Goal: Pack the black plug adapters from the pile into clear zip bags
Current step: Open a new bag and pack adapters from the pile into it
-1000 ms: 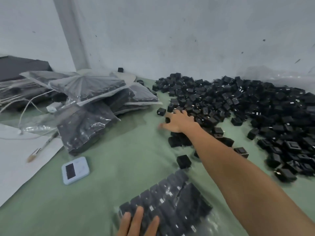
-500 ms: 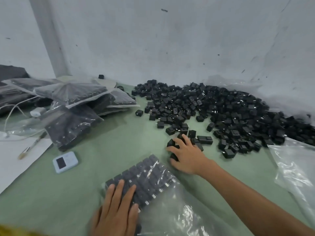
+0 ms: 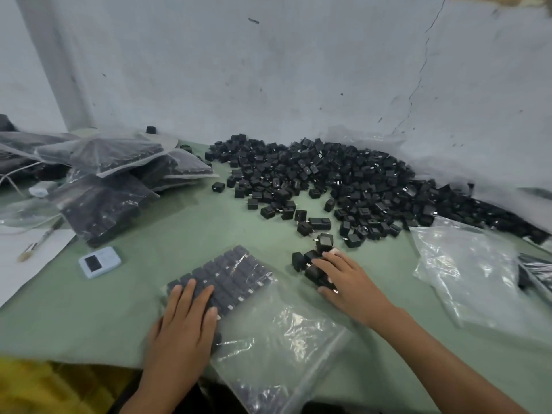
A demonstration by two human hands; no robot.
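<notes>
Plug adapters (image 3: 310,265): small cluster under curled right hand (image 3: 348,283), grasped. Left hand (image 3: 185,327): fingers flat, released, pressing zip bag (image 3: 268,330) on green table (image 3: 89,318).

no text, brand, number or sign can be read anywhere. the black plug adapters (image 3: 343,180) carry small pale marks, too small and blurred to make out. the small pale blue device (image 3: 99,262) on the table (image 3: 149,294) has a dark screen showing nothing legible. the white paper (image 3: 18,264) at the left edge looks blank where it shows. the filled clear zip bags (image 3: 119,162) bear no printing that can be told.
</notes>
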